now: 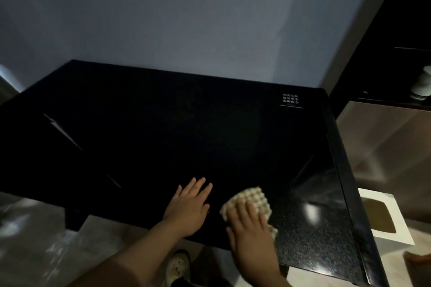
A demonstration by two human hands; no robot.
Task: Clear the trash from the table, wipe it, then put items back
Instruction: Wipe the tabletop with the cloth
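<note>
Near the glossy black tabletop's [163, 123] front edge, the right hand [250, 230] presses flat on a beige waffle-textured cloth [253, 198] while the left hand [189, 207] rests beside it, fingers spread.

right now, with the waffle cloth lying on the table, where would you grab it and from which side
Probably pinch the far edge of the waffle cloth, coming from above on the far side. It lies flat on the black table, and the right hand presses on its near half, so only that far edge shows free.
</note>
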